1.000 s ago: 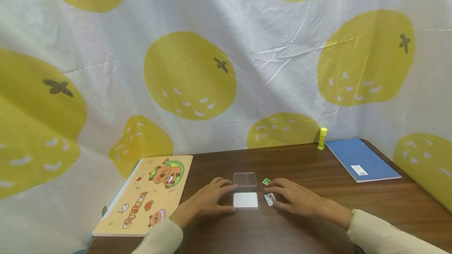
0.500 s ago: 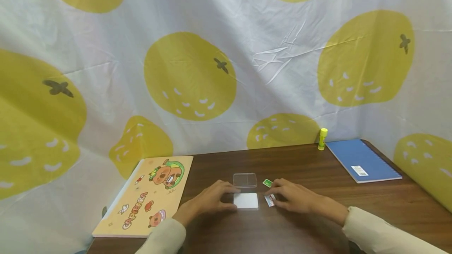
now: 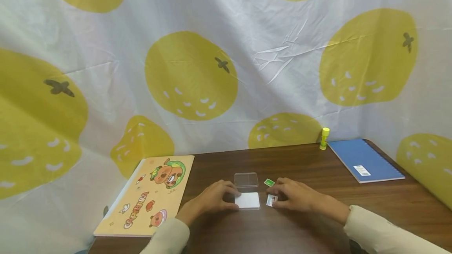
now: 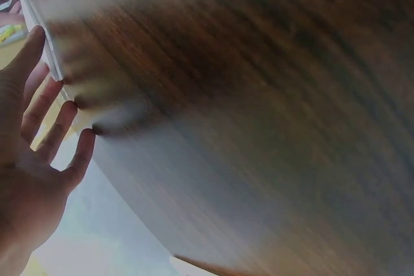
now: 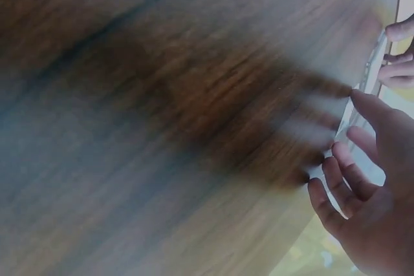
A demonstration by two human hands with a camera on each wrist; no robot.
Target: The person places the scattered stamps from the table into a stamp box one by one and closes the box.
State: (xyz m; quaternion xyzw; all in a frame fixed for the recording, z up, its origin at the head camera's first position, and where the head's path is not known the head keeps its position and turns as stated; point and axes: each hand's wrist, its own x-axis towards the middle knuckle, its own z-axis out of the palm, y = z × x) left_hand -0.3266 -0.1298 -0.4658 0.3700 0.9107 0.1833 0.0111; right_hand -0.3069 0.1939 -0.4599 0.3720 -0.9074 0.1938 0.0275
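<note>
In the head view a clear plastic case filled with a white, card-like block lies on the table. Just beyond it is its clear lid-like cover. My left hand touches the left edge of the white block, thumb and forefinger apart. To the right lie a small green stamp-like piece and a pale one with red and blue print. My right hand has its thumb at the pale piece's right edge and its forefinger just behind; both wrist views show spread fingers.
A capybara-printed folder or book lies on the left of the brown wooden table. At the back right are a yellow-green glue stick and a blue spiral notebook. A fruit-patterned curtain hangs behind.
My left fingers have moved in over the case's left edge. The right forefinger lay over the pale piece half a second ago and is now drawn back, with the piece turned slightly.
</note>
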